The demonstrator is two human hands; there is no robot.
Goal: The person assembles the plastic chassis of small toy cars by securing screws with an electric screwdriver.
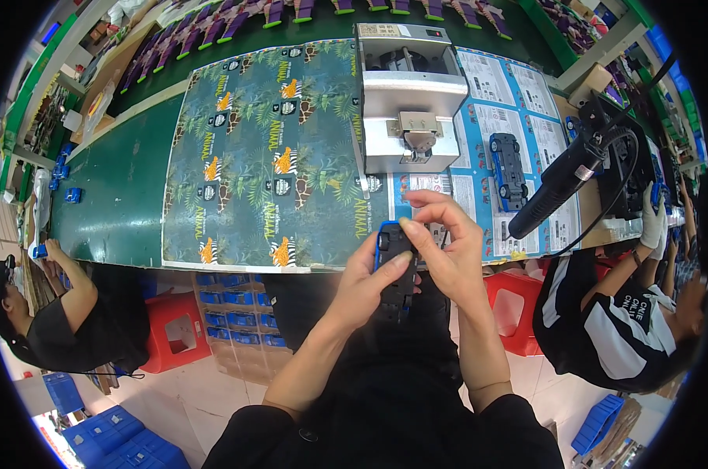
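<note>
I hold a blue toy car with its black underside turned up, just off the table's front edge. My left hand wraps round its left side, the thumb lying across the underside. My right hand pinches the car's far end between thumb and forefinger, its other fingers curled. Whether a small part sits in that pinch is hidden. Beyond my hands stands a grey metal tape dispenser. A second toy car lies wheels up to the right, beside a black electric screwdriver with a cable.
Printed sheets cover the green table. Purple and green items line the far belt. One co-worker sits at the left, another at the right, both by red stools. A carton of blue cars stands below the table edge.
</note>
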